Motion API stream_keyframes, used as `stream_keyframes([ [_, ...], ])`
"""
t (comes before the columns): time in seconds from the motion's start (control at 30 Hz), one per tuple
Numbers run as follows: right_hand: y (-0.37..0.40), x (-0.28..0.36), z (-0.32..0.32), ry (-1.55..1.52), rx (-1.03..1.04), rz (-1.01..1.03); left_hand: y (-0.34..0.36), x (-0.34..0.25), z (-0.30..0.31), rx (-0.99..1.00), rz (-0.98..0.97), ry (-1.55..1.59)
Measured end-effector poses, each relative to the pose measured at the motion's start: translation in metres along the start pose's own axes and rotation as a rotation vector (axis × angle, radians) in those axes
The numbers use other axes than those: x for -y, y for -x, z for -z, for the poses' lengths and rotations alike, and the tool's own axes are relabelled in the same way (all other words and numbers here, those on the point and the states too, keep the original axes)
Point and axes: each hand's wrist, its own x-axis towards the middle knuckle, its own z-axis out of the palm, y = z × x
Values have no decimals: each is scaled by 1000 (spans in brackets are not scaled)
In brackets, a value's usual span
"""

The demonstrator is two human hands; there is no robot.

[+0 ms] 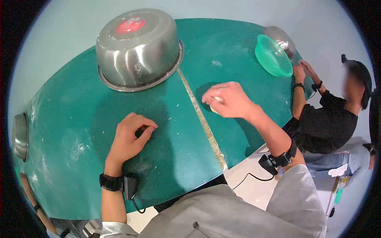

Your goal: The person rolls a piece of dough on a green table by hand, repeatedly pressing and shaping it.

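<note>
My left hand (133,135) is over the green table (158,158), left of the seam strip, its fingers curled and the thumb tip close to the index fingertip; nothing shows in it. My right hand (228,101) is right of the strip, fingers wrapped round a small pale lump (215,109) that looks like dough. Most of the lump is hidden by the fingers. Beyond my left hand a large steel basin (137,51) rests upside down, a red label on its base.
A green plastic bowl (272,55) and a steel bowl (281,39) sit at the far right, near the hands of a co-worker (329,119) in black. At the left edge is another steel bowl (20,137), with a person's arm (33,194) below it. Pale specks dot the table.
</note>
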Motion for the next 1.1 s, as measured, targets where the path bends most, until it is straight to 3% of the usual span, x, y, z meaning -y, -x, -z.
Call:
stream_keyframes([
  [0.07,-12,9,-15,246,-112,-42,-2,-2,1,5,-29,-21],
  [0.2,-41,-25,-25,362,-197,-189,-3,-3,1,14,-13,-35],
  [0.27,-48,-36,-25,81,-415,-236,-4,-4,2,19,-4,-28],
  [0.3,-51,-44,-25,76,-413,-239,-4,-3,1,23,0,-28],
  [0.37,-49,-61,-30,-113,-723,-264,-3,-2,0,11,3,-20],
  [0.4,-45,-66,-28,-307,-728,-436,-3,-2,-1,12,3,-21],
  [0.43,-39,-69,-29,-310,-730,-434,-3,-2,-1,7,-6,-10],
  [0.5,-27,-69,-35,-489,-954,-405,-2,-1,1,5,-10,-6],
  [0.57,-16,-69,-38,-438,-911,-426,-1,-2,0,7,3,12],
  [0.67,5,-39,-34,83,-782,-216,-1,-2,-1,-17,-23,-1],
  [0.83,30,-29,2,13,-463,-317,-2,2,1,-4,-37,-21],
  [0.9,23,-29,6,255,-351,-219,-2,2,-1,-8,-50,-14],
  [0.97,9,-19,-7,215,-321,-211,-2,3,-1,-23,-59,-9],
  [1.03,-7,6,-19,374,-371,152,-2,4,-2,-26,-57,-6],
  [1.1,-11,13,-33,343,-364,172,0,6,-2,-20,-63,0],
])
